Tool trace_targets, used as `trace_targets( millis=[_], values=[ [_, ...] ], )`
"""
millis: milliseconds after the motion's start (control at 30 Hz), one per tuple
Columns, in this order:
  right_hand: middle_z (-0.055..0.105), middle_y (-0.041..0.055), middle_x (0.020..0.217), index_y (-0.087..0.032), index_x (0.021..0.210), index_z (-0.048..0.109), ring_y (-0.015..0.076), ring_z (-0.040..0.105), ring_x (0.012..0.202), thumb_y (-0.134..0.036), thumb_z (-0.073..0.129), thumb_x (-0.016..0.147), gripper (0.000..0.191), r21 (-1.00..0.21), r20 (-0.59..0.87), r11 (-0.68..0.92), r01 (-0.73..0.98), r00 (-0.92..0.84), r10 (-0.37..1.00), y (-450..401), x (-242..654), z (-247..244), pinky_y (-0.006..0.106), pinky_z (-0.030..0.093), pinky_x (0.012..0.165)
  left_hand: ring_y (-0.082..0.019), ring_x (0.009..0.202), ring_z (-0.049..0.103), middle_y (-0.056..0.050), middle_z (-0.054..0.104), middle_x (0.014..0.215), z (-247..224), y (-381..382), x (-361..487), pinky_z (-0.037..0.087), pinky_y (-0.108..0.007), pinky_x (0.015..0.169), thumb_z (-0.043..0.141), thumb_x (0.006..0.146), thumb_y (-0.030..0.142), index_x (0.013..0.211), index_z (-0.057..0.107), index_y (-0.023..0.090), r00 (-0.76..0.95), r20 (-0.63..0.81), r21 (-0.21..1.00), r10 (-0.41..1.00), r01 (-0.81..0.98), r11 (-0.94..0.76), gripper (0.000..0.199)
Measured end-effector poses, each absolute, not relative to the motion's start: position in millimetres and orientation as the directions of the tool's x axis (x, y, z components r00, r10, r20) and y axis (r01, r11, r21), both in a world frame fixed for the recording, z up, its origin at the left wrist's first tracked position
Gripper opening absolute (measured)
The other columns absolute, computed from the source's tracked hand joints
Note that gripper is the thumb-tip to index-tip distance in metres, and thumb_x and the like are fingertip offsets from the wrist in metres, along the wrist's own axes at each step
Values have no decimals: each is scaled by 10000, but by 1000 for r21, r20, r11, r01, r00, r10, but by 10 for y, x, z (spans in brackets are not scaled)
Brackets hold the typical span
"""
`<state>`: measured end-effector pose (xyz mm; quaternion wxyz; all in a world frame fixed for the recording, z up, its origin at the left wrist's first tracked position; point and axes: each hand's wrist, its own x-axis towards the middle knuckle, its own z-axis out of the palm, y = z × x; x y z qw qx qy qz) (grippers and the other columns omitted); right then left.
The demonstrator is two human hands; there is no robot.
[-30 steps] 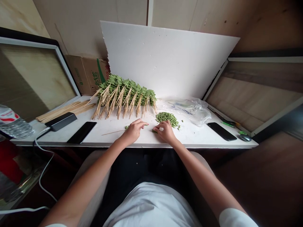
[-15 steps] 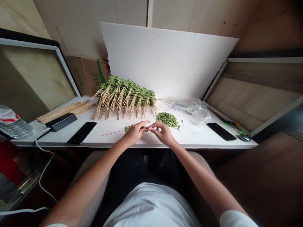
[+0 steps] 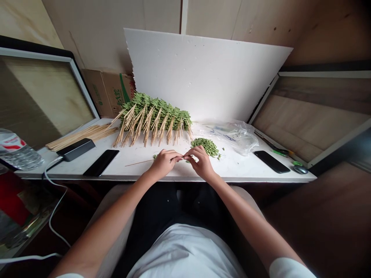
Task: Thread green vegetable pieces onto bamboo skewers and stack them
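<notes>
My left hand (image 3: 164, 163) is closed in a pinch at the front middle of the table. A thin bamboo skewer (image 3: 139, 163) runs out from it to the left, and some green bean pieces (image 3: 155, 156) show just behind its knuckles. My right hand (image 3: 201, 162) pinches at the left fingertips, thumb and forefinger together; what lies between them is too small to make out. Behind the right hand is a heap of cut green bean pieces (image 3: 206, 147). A large stack of skewers loaded with green pieces (image 3: 156, 110) stands further back, bare stick ends toward me.
Loose bamboo skewers (image 3: 84, 136), a black box with a cable (image 3: 75, 149), a phone (image 3: 101, 163) and a water bottle (image 3: 19, 150) lie left. To the right are a plastic bag (image 3: 242, 139), a second phone (image 3: 271, 161) and a mouse (image 3: 300, 169). A white board (image 3: 208, 73) leans behind.
My right fingers have drawn slightly to the right and come together in a tighter pinch at the left fingertips. The left hand and skewer are nearly still.
</notes>
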<state>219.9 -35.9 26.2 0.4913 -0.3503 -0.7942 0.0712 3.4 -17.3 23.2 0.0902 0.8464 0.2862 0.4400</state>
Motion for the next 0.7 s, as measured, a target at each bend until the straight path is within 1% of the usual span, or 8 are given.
trace_targets(
  millis=[67,133,300,400,467,533,600,700],
  values=[
    [731,86,911,-266,945,760,275,593,947,-383,570,1073,258,-453,725,749,483,-289,625,-364,2190,244,457,489,904,-187,781,727,-23,794,848,217,-171,41,520,-349,859,659,970,83,900,795,210,468,694,392,547,391,-833,198],
    [718,84,882,-264,899,741,277,595,955,-397,542,1082,302,-486,711,741,463,-283,643,-376,2170,225,456,487,910,-174,742,714,-12,779,797,204,-172,53,524,-348,859,626,923,12,819,777,204,467,697,412,544,359,-837,265],
    [707,72,816,-251,805,698,259,627,879,-612,568,1036,448,-632,677,716,297,-238,696,-391,2113,215,443,499,905,-154,687,699,-23,751,739,226,-210,90,553,-273,712,539,840,-51,751,761,177,445,678,579,585,168,-798,330],
    [725,72,830,-251,821,732,260,644,880,-661,635,982,452,-677,660,692,250,-210,721,-331,2160,213,427,512,864,-145,665,692,-34,748,752,263,-226,84,555,-247,662,540,872,-23,785,770,162,447,654,634,610,116,-764,307],
    [745,83,889,-252,861,776,274,646,937,-641,679,964,413,-668,651,663,338,-166,741,-255,2240,185,429,509,867,-155,700,705,-52,763,802,283,-218,62,564,-257,686,591,931,45,864,794,159,428,652,631,625,150,-761,243],
    [749,95,935,-249,886,809,293,625,988,-592,706,965,366,-621,644,610,493,-124,755,-165,2339,125,446,492,894,-175,761,723,-72,781,863,288,-195,32,573,-283,736,645,977,129,937,814,164,401,658,604,637,224,-765,177],
    [743,98,907,-239,869,822,303,596,977,-518,723,973,314,-559,613,536,632,-120,781,-81,2431,35,467,470,922,-197,816,735,-85,794,914,273,-166,8,574,-307,775,678,993,182,970,825,173,388,660,573,644,295,-765,149],
    [746,90,868,-240,857,834,301,582,947,-438,750,966,241,-519,531,469,715,-161,832,3,2512,-108,459,461,919,-215,866,745,-87,802,963,226,-129,-5,575,-326,815,695,999,203,992,835,192,415,649,538,638,343,-770,140]
  ],
)
